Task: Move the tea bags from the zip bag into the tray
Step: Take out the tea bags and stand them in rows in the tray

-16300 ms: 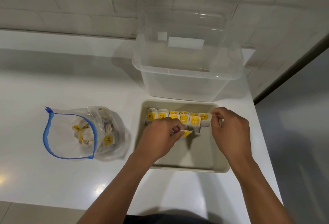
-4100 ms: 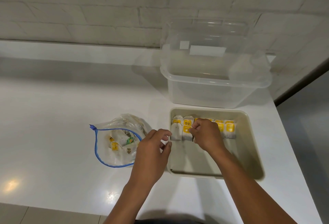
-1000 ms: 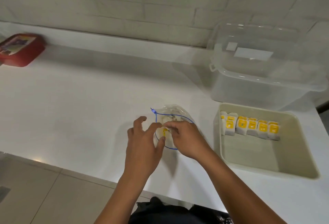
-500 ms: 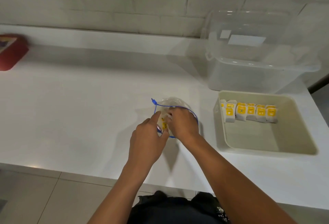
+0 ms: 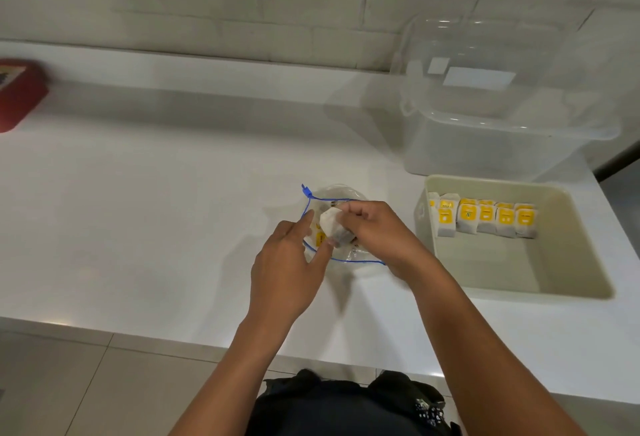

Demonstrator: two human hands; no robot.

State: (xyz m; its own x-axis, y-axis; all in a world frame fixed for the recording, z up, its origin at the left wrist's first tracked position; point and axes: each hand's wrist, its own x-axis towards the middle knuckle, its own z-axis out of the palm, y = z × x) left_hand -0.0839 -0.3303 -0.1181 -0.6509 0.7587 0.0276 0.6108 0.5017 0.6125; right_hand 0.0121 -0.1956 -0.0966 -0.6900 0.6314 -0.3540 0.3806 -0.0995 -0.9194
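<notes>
Pinching a white tea bag (image 5: 331, 226) between thumb and fingers, the right hand (image 5: 374, 233) holds it just above the open mouth of the zip bag (image 5: 341, 255), so its grip is closed on that tea bag. The left hand (image 5: 287, 262) sits at the zip bag's left edge with fingers fairly straight, the fingertips touching the blue-lined rim and the lower corner of the held tea bag; its grip is released, not curled round anything. Inside the clear zip bag a yellow-tagged tea bag (image 5: 320, 238) shows between the two hands. The zip bag lies on the white counter (image 5: 156, 210), well to the left of the beige tray (image 5: 571, 283). A row of tea bags (image 5: 485, 219) with yellow tags stands along the tray's far wall, side by side and touching. Behind the tray sits a clear plastic tub (image 5: 502, 137), close to the brick wall. At the far left edge of the counter a red container (image 5: 19, 96) is partly in view.
</notes>
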